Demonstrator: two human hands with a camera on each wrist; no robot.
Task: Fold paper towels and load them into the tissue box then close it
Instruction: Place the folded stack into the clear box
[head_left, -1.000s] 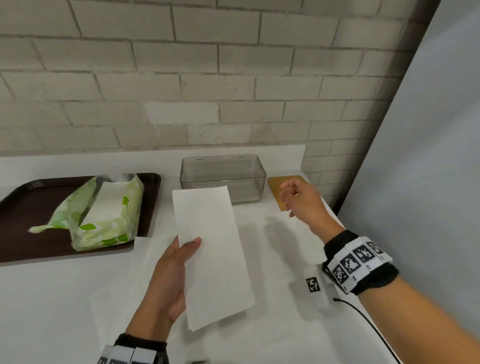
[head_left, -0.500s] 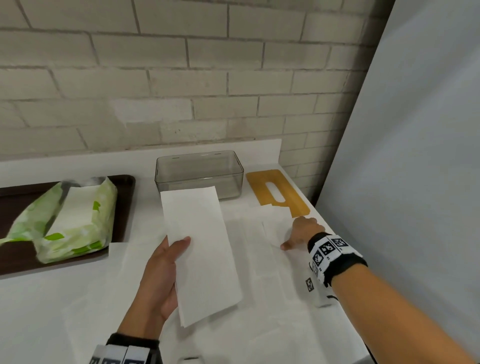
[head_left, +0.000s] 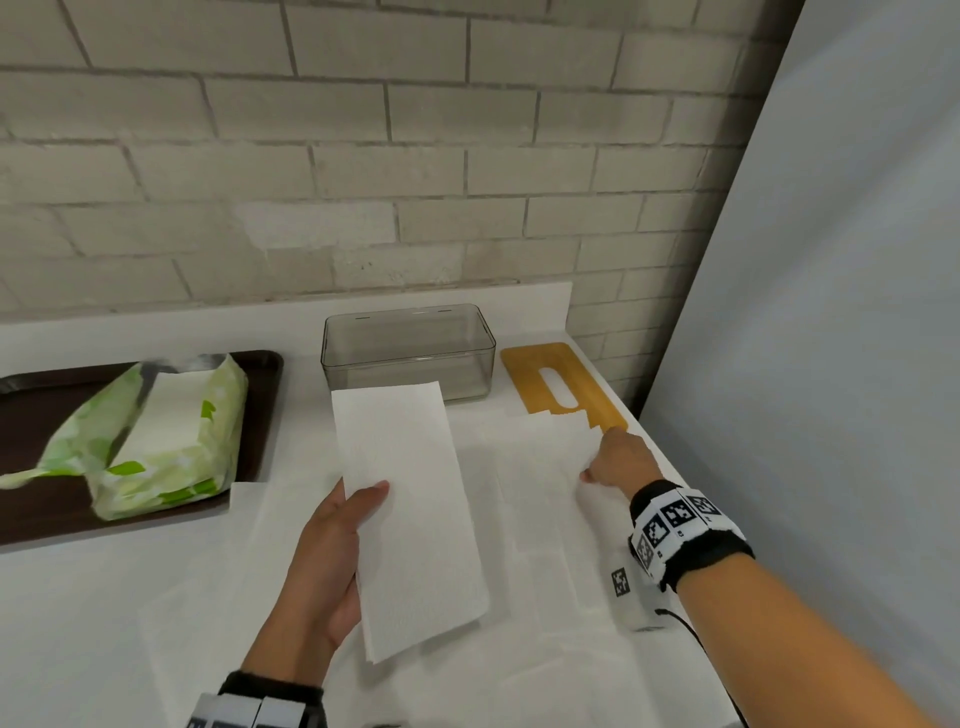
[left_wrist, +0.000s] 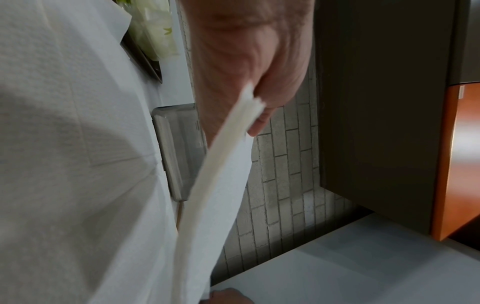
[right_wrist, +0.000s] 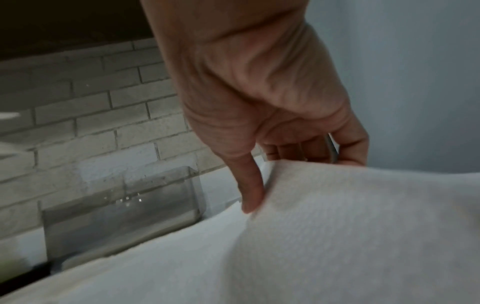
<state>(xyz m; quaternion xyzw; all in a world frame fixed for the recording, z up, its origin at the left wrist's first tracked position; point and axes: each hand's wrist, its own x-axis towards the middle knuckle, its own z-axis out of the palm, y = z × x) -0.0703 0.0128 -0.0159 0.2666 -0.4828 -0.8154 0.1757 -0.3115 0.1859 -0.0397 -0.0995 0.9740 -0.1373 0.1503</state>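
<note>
Bench (head_left: 78, 597): a white surface against a brick wall (head_left: 415, 156); all the other things are carried by it.
Tray (head_left: 31, 410): dark brown, placed at the left side of the bench.
Towel pack (head_left: 156, 441): a green and white wrapper, torn open, laid on the tray; a white stack is seen inside it.
Loose sheets (head_left: 545, 519): unfolded white paper towels are spread flat on the bench, in front of the box and partly over the near end of the lid.
Folded towel (head_left: 410, 514): a long white strip, held up above the loose sheets; its far end is seen in front of the box. In the left wrist view several layers are shown at its edge.
Tissue box (head_left: 410, 348): clear, open at the top, placed near the wall at the middle of the bench; nothing is seen inside it.
Lid (head_left: 561, 384): a yellow-brown plate with a slot, laid flat just to the right of the box.
Left hand (head_left: 327, 561): the folded towel is gripped at its left edge, the thumb on top and the fingers underneath.
Right hand (head_left: 621, 460): the edge of a loose sheet near the lid is pinched between the thumb and the curled fingers.
</note>
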